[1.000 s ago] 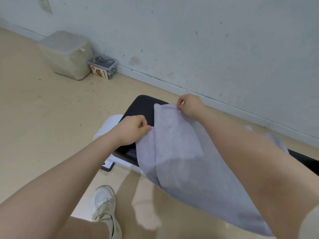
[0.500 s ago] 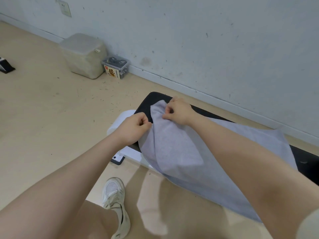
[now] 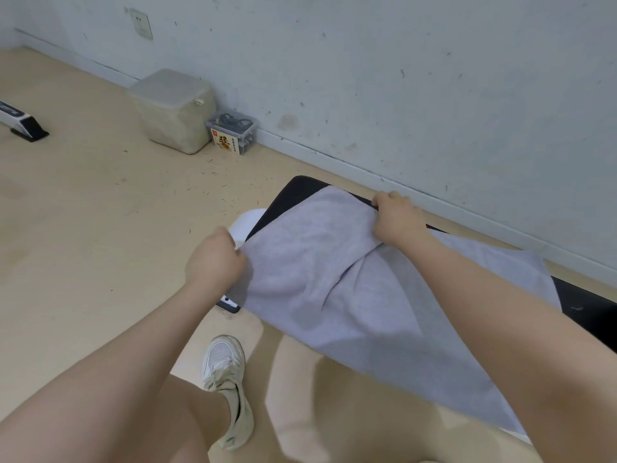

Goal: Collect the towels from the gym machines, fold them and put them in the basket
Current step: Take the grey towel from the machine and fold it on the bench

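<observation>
A pale grey towel (image 3: 337, 289) lies spread over a black padded gym bench (image 3: 293, 195) that runs along the wall. Its left end is folded back over the rest. My left hand (image 3: 213, 262) grips the towel's near left corner. My right hand (image 3: 397, 218) grips the far corner of the same end, close to the bench's wall side. The towel's near edge hangs over the front of the bench. My right forearm crosses above the towel and hides part of it. No basket is in view.
A beige lidded bin (image 3: 173, 111) and a small clear box (image 3: 232, 132) stand against the wall at the back left. A black and white machine foot (image 3: 23, 123) shows at the far left. My white shoe (image 3: 227, 382) is on the beige floor in front of the bench.
My hands have moved apart: the right hand went toward the wall, the left stayed at the near corner. The folded end now lies wider across the bench. The camera has shifted left.
</observation>
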